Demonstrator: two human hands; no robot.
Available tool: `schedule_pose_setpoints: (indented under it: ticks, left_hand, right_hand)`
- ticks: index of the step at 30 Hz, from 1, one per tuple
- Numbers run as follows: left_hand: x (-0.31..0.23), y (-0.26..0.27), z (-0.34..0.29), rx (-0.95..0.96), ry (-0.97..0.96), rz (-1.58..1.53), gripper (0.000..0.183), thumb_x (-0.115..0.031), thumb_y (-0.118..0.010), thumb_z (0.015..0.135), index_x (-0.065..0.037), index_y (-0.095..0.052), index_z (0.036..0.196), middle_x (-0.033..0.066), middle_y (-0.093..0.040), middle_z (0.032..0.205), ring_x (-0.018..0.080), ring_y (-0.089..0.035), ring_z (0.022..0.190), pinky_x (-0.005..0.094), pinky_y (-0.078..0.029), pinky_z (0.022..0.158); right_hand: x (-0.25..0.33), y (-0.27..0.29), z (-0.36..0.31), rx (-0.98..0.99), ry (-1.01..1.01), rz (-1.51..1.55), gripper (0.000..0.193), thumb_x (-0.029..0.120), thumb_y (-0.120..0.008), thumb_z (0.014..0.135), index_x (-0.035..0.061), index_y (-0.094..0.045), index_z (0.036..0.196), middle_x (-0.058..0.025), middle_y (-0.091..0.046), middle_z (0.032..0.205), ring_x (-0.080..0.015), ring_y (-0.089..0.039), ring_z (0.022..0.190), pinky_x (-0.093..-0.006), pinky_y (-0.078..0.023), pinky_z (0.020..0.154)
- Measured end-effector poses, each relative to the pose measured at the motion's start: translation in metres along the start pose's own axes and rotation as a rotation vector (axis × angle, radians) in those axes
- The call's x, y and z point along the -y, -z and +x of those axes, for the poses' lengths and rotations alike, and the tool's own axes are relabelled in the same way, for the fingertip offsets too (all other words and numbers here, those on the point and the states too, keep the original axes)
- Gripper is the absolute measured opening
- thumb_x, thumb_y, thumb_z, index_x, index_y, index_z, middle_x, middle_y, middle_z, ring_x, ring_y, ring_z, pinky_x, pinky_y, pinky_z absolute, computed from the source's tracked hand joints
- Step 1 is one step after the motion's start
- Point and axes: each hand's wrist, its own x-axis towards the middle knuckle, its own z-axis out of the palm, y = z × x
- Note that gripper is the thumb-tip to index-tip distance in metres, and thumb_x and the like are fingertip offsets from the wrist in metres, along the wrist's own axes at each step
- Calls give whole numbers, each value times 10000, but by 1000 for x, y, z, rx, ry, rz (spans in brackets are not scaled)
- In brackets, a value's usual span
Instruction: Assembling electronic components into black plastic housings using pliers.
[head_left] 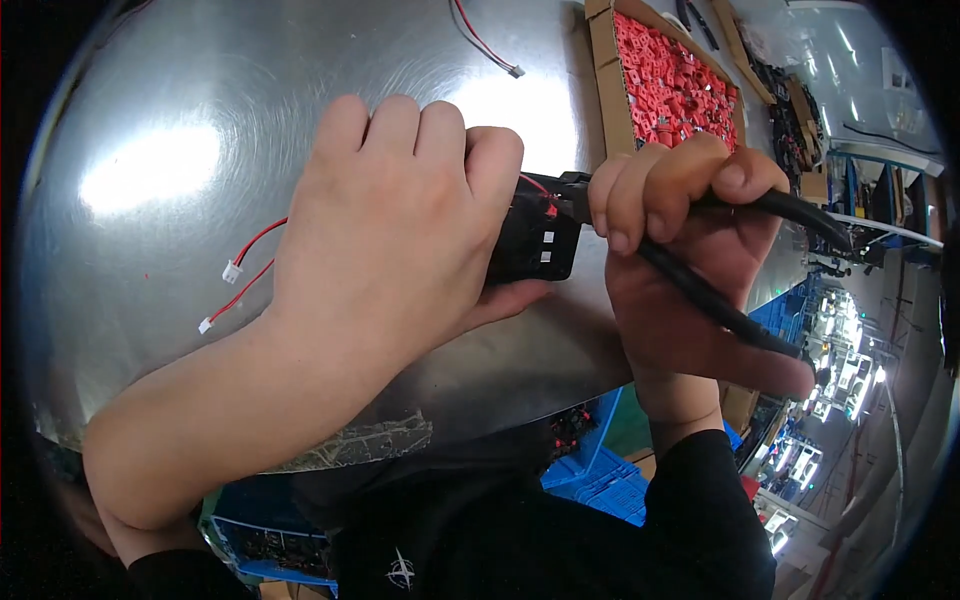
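Over the metal table, my left hand (390,220) is closed around a black plastic housing (522,248) with two small square openings in its visible face. Two red wires end in white connectors (232,271) and trail out to the left of that hand. A red wire (538,183) also shows on the housing's right end. My right hand (690,240) is wrapped round the black handles (705,298) of a plier-like hand tool. Its head meets the right end of the housing, next to the red wire; the fingers partly hide it, so I cannot tell the exact kind.
At the upper right stands an open cardboard box (607,95) full of small red parts (675,85). A loose cable with a connector (515,70) lies at the top of the table. Blue crates (600,485) sit below the table's near edge, where worn tape (365,440) runs along.
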Motion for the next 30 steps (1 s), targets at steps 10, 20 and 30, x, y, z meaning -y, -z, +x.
schedule_pose_setpoints:
  ticks: [10, 20, 30]
  left_hand:
    - [1, 4, 5, 49, 15, 7, 710, -563, -933, 613, -90, -594, 1020, 88, -593, 928, 294, -604, 925, 437, -430, 845]
    - [1, 7, 2, 53, 8, -14, 692, -585, -919, 642, -87, -596, 997, 94, -592, 923, 297, -608, 913, 431, -434, 836]
    - [5, 9, 2, 73, -17, 1, 713, -596, -916, 646, -73, -586, 1001, 94, -592, 918, 303, -611, 924, 434, -444, 840]
  right_hand:
    - [-3, -11, 1, 44, 31, -152, 1067, 1042, -553, 627, 120, -421, 1149, -52, -459, 865, -202, -499, 693, -399, -442, 710]
    - [1, -5, -1, 6, -18, -48, 1063, 998, -595, 699, 98, -478, 1252, -51, -490, 891, -185, -523, 715, -382, -440, 709]
    - [0, 5, 2, 115, -41, 57, 1064, 984, -605, 731, 93, -498, 1303, -57, -508, 914, -181, -533, 715, -358, -419, 684]
